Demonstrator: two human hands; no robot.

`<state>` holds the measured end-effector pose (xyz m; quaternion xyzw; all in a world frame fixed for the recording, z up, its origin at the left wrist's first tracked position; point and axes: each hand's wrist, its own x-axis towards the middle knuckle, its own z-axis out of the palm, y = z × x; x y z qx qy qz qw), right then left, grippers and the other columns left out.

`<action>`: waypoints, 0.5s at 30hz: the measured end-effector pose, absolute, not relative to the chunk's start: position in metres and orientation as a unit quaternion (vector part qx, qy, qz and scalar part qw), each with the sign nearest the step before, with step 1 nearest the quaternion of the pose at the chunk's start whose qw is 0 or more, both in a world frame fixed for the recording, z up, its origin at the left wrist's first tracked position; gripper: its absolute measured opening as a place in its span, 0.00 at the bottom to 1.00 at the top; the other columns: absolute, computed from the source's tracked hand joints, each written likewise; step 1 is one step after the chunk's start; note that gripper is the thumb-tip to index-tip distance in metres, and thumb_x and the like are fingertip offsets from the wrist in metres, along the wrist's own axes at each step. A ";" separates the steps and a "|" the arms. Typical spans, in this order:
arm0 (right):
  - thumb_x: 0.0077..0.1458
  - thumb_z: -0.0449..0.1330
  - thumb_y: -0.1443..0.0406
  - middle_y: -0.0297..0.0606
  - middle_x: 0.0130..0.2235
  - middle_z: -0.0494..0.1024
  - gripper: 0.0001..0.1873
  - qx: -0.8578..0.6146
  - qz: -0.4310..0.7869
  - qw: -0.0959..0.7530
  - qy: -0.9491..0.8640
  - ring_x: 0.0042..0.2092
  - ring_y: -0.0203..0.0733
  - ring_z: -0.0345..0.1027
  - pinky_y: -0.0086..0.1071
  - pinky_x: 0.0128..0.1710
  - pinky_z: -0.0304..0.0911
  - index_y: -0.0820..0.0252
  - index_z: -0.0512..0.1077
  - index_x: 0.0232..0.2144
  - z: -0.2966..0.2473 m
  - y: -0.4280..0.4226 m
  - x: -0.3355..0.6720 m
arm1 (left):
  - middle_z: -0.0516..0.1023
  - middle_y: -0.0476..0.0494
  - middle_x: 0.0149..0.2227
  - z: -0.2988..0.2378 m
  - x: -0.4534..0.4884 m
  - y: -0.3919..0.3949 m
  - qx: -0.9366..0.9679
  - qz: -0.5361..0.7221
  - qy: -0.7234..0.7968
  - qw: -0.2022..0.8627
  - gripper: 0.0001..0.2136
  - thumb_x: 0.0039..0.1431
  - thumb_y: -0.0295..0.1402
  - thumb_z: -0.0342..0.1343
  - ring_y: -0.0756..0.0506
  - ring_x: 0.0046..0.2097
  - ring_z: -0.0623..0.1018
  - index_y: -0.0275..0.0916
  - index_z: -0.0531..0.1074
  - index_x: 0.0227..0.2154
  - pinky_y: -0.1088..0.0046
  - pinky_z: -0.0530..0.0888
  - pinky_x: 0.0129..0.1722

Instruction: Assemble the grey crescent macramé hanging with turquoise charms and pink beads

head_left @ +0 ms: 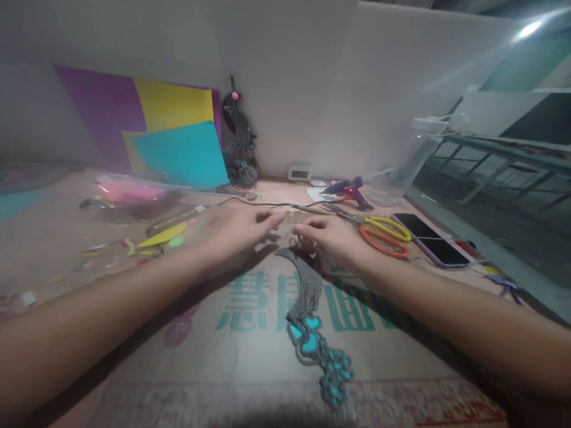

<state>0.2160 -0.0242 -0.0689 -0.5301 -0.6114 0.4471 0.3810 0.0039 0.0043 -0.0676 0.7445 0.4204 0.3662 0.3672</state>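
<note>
My left hand [243,229] is held over the board with thumb and forefinger drawn together; what they grip, if anything, is too small to make out. Facing it, my right hand [330,235] pinches its thumb and forefinger, and the pinch hides its contents. Just below my fingertips lies a dark grey crescent-shaped ornament [308,279] with a curved pointed top. Turquoise hearts [309,342] in grey outlines and a turquoise-and-grey flower cluster [336,374] form its lower end. A small loop seems to show at its top, near my right fingers.
Yellow-and-orange-handled scissors [386,235], a phone [428,238] and a glue gun [352,191] with a red light lie right. Coloured sheets [178,157] and a similar dark ornament [241,137] lean behind. A bagged pink item [129,191] and scraps [165,236] lie left; a clear bottle [414,154] stands right.
</note>
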 end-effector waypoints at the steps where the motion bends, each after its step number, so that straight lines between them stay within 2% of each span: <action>1: 0.46 0.66 0.51 0.28 0.19 0.66 0.18 -0.527 0.458 0.372 -0.611 0.22 0.31 0.56 0.29 0.23 0.51 0.60 0.71 0.22 -0.070 -0.022 0.212 | 0.79 0.44 0.31 -0.070 0.006 0.004 0.741 0.356 0.417 0.387 0.17 0.57 0.50 0.57 0.44 0.34 0.76 0.40 0.79 0.32 0.74 0.68 0.30; 4: 0.47 0.65 0.52 0.28 0.19 0.66 0.17 -0.527 0.477 0.339 -0.616 0.21 0.31 0.56 0.29 0.22 0.49 0.60 0.71 0.22 -0.073 -0.023 0.205 | 0.79 0.42 0.33 -0.080 0.013 0.003 0.736 0.321 0.419 0.425 0.21 0.59 0.52 0.54 0.45 0.34 0.76 0.38 0.78 0.35 0.75 0.69 0.28; 8: 0.49 0.64 0.57 0.30 0.21 0.70 0.13 -0.528 0.455 0.308 -0.647 0.23 0.32 0.60 0.29 0.25 0.53 0.60 0.74 0.23 -0.072 -0.025 0.201 | 0.77 0.46 0.29 -0.087 0.019 0.005 0.708 0.322 0.423 0.466 0.18 0.56 0.48 0.58 0.49 0.28 0.73 0.36 0.76 0.33 0.77 0.66 0.24; 11: 0.51 0.63 0.59 0.30 0.22 0.72 0.11 -0.534 0.437 0.290 -0.663 0.24 0.33 0.61 0.29 0.26 0.53 0.60 0.74 0.23 -0.073 -0.021 0.198 | 0.77 0.47 0.28 -0.089 0.019 0.008 0.710 0.341 0.432 0.440 0.14 0.56 0.44 0.59 0.51 0.27 0.71 0.36 0.75 0.31 0.77 0.65 0.25; 15: 0.53 0.61 0.60 0.33 0.24 0.75 0.11 -0.523 0.394 0.268 -0.707 0.26 0.34 0.64 0.29 0.28 0.56 0.60 0.75 0.24 -0.080 -0.012 0.194 | 0.78 0.47 0.30 -0.093 0.015 0.012 0.729 0.363 0.436 0.384 0.11 0.58 0.40 0.57 0.49 0.31 0.74 0.37 0.75 0.30 0.75 0.68 0.30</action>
